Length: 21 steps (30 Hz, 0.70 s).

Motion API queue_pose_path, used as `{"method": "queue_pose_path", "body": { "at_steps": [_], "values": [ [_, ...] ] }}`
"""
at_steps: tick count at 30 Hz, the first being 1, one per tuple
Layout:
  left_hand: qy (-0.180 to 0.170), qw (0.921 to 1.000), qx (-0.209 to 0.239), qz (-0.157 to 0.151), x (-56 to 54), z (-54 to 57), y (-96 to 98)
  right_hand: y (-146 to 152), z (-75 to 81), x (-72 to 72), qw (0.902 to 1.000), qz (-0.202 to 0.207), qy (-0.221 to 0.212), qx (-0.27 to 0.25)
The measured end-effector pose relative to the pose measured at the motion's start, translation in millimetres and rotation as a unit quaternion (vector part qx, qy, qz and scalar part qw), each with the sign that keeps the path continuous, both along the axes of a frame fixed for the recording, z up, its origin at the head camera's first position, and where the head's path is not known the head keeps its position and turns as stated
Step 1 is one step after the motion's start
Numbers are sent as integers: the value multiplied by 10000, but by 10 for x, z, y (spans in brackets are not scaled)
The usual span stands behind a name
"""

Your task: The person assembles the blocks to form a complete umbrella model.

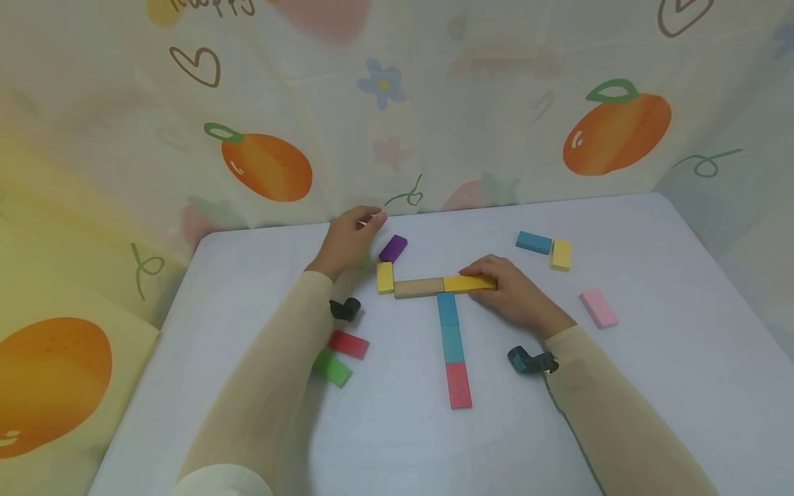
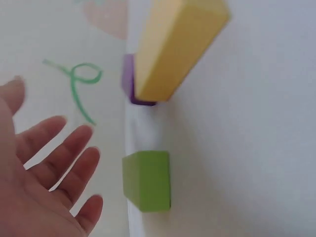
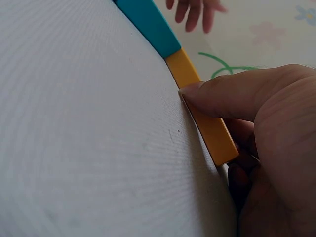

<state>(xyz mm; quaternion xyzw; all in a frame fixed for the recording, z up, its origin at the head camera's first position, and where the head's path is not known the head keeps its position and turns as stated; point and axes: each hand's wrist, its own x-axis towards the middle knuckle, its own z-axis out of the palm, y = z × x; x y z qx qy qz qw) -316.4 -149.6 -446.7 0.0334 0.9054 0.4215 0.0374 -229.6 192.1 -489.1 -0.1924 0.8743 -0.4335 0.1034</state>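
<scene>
My right hand [image 1: 511, 293] pinches an orange-yellow block [image 1: 466, 283] lying on the table, its thumb along the near side. That block's left end meets a tan wooden block [image 1: 419, 288], and two blue blocks [image 1: 450, 327] and a red block [image 1: 459, 386] run toward me below the joint. Left of the tan one is a yellow block [image 1: 385, 277], with a purple block [image 1: 393, 248] just behind it. My left hand [image 1: 350, 238] hovers beside these with relaxed, spread fingers and holds nothing. In the left wrist view a green block [image 2: 153, 181] stands near those fingers.
Close to the left forearm lie a red block [image 1: 349, 344] and a green block [image 1: 333, 368], the latter partly covered by the sleeve. On the right are a blue block [image 1: 533, 242], a yellow block [image 1: 561, 255] and a pink block [image 1: 598, 308]. A printed curtain [image 1: 434, 138] hangs behind the table.
</scene>
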Motion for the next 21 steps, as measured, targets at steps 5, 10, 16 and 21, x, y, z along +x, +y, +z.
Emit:
{"method": "queue_pose_path", "body": {
  "at_steps": [5, 10, 16, 21],
  "values": [
    [117, 9921, 1154, 473, 15, 40, -149, 2, -3, -3, 10000, -1, -6, -42],
    [-80, 9745, 2008, 1001, 71, -8, -247, 0, -3, -2, 10000, 12, -11, -63],
    [-360, 9637, 2235, 1415, 161, -201, -326, 2, -5, 0, 10000, 8, -2, -40],
    [-277, 9881, 1162, 970, 213, -343, -344, -1, 12, 8, 10000, 25, 31, -55]
  ]
}}
